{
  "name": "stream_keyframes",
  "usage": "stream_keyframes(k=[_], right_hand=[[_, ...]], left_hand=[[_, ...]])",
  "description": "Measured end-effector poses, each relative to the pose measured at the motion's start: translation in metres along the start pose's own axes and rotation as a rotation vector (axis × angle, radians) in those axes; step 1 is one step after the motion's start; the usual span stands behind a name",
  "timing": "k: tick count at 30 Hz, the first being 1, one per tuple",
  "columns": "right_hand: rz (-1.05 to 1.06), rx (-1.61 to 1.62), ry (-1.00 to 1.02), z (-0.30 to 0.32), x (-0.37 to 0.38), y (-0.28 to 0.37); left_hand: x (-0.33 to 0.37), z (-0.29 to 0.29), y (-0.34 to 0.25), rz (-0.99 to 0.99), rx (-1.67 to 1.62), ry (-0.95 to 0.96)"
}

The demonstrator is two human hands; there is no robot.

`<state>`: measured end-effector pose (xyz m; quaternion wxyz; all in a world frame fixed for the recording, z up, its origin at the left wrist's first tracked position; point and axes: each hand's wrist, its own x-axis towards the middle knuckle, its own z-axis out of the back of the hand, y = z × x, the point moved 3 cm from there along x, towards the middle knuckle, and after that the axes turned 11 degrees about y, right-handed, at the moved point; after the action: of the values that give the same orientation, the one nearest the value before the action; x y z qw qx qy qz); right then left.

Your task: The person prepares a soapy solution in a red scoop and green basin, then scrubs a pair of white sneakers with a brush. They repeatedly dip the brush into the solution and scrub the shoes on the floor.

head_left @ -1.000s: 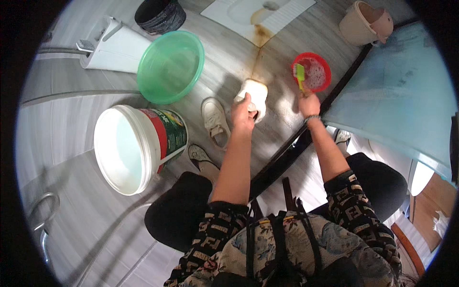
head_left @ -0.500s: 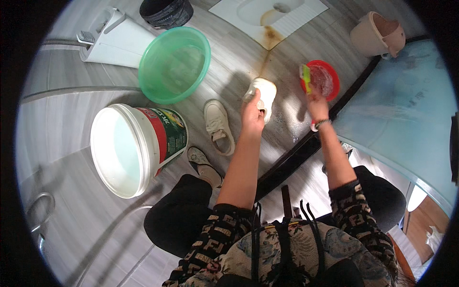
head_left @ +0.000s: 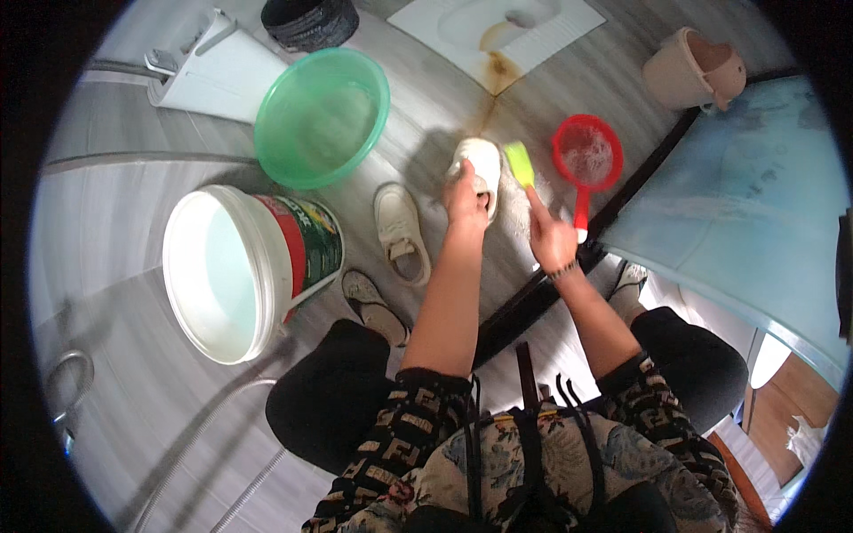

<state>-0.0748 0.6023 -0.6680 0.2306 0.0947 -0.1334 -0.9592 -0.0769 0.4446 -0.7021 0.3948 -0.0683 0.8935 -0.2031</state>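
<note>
Shoe [head_left: 483,160] in LH [head_left: 464,199], brush [head_left: 519,163] in RH [head_left: 553,242]

- A squat toilet [head_left: 524,43] is marking the washroom.
- A flexible hose [head_left: 250,489] is trailing at left.
- A translucent panel [head_left: 729,195] is standing at right.

1 bare left hand [head_left: 465,197], 1 bare right hand [head_left: 554,242]: 2 hands total. 2 loose off-white lace-up shoes [head_left: 397,218], plus 2 light-coloured shoes worn on feet [head_left: 360,288]. 1 lime-green plastic brush [head_left: 519,166]. 1 red round plastic dipper with handle [head_left: 583,204]. 1 translucent green round plastic basin [head_left: 320,124]. 1 large white plastic bucket with red-and-green label [head_left: 268,258], 1 black round bucket [head_left: 311,27], 1 beige plastic bucket [head_left: 677,73]: 3 buckets. 1 white ceramic squat toilet [head_left: 453,31]. 1 dark beaded bracelet [head_left: 562,270].
</note>
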Motion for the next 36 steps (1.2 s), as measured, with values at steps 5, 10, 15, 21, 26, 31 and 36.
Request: stream_keyframes(k=[5, 10, 15, 21, 26, 31, 36], right_hand=[[0.109, -0.053, 0.066, 0.007, 0.014, 0.034], [-0.025, 0.158, 0.042, -0.007, -0.010, -0.018], [0.036, 0.382, 0.023, -0.009, 0.014, 0.039], [-0.104, 0.291, 0.198, -0.044, 0.004, 0.004], [-0.104, 0.130, 0.320, -0.051, 0.007, 0.030], [-0.100, 0.136, 0.323, -0.038, 0.004, 0.025], [-0.153, 0.047, 0.496, -0.050, 0.008, 0.015]], left_hand=[[0.004, 0.016, 0.002, -0.040, 0.039, 0.018], [0.009, 0.023, -0.019, 0.021, -0.060, -0.014], [0.010, 0.026, -0.021, -0.046, -0.112, 0.074], [0.026, 0.039, -0.031, -0.072, -0.089, 0.087], [0.000, 0.050, -0.026, -0.049, -0.043, -0.022], [-0.002, 0.051, -0.023, -0.150, -0.083, -0.028], [0.002, 0.042, -0.018, -0.160, -0.106, 0.040]])
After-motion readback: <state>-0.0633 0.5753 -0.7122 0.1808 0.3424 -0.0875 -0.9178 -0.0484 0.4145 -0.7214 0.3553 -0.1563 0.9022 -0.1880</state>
